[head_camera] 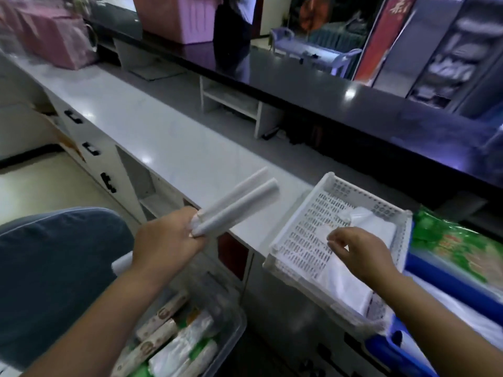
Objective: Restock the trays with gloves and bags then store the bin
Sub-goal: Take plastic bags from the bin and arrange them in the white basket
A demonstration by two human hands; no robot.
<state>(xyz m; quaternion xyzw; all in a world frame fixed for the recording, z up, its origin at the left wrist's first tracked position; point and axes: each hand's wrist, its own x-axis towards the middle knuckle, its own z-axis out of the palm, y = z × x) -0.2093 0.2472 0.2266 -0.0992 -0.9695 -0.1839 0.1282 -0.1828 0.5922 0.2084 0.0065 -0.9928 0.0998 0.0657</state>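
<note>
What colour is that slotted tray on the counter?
The tray is white, its floor pierced with rows of small slots; the head view shows it.

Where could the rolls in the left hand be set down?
The white counter lies bare between the white tray and the pink packages. The tray's left half is bare too; folded bags fill its right half under the right hand. The clear bin below is crowded.

The white desk carries a slotted white tray at lower right and pink bags at upper left.
</note>
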